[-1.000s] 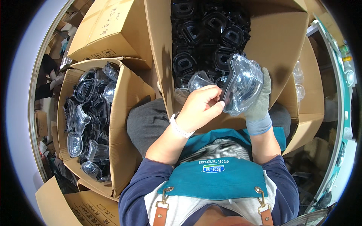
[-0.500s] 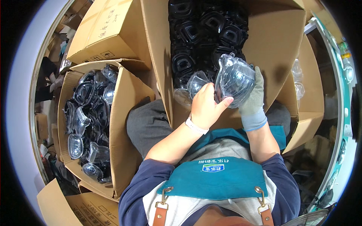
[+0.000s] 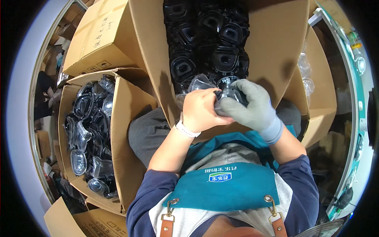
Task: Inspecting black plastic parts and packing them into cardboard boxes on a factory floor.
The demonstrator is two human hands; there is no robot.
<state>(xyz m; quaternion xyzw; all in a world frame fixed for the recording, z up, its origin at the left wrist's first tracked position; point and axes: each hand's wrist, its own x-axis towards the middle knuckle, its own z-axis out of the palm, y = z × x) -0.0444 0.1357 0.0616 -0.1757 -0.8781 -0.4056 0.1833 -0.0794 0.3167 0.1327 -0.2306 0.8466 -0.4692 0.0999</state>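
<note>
- Your bare left hand [image 3: 200, 111], with a white band [image 3: 187, 129] at the wrist, has its fingers closed around one side of a clear and black plastic part [image 3: 233, 94].
- Your right hand [image 3: 252, 104], in a grey glove, curls over the other side, so both hands grip it.
- The part is above the near end of a large open cardboard box [image 3: 276, 39].
- Black housings [image 3: 226, 58] pack that box along its left wall; a clear cover [image 3: 200, 82] lies just beyond your left hand.
- To the left, a smaller open box [image 3: 130, 138] holds a heap of clear and black parts [image 3: 83, 134].
</note>
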